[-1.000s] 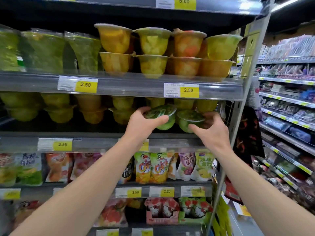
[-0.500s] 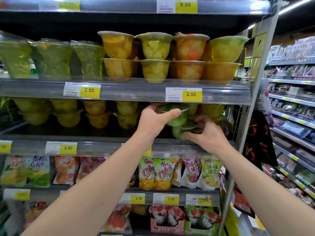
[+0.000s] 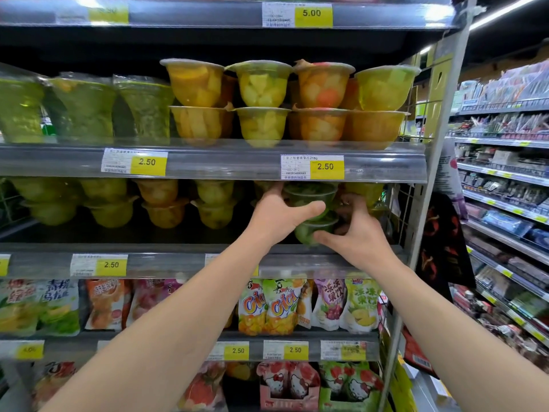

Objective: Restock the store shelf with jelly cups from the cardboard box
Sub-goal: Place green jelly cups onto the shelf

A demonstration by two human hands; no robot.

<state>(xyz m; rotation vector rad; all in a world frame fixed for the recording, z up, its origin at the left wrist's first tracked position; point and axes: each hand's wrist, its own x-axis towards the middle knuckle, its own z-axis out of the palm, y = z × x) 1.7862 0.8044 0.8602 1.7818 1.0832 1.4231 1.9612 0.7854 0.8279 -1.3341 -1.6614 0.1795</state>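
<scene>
Both my hands reach into the second shelf [image 3: 178,261] near its right end. My left hand [image 3: 279,217] grips an upper green jelly cup [image 3: 309,197], which sits on top of a lower green jelly cup [image 3: 309,231]. My right hand [image 3: 361,233] holds that lower cup from the right, thumb under its front. The two cups are stacked just behind the shelf's front rail. Yellow and orange jelly cups [image 3: 160,203] stand stacked in twos along the same shelf to the left. The cardboard box is out of view.
The shelf above [image 3: 225,163] carries stacked fruit jelly cups [image 3: 261,105] and green bagged packs [image 3: 80,108]. Below hang pouch snacks [image 3: 279,307]. A metal upright [image 3: 421,203] bounds the shelf on the right, beyond it an aisle with more shelving [image 3: 505,173].
The two green cups, side by side a second ago, are now stacked, the left one on top. Both hands have pushed further into the shelf, and the view has dropped slightly.
</scene>
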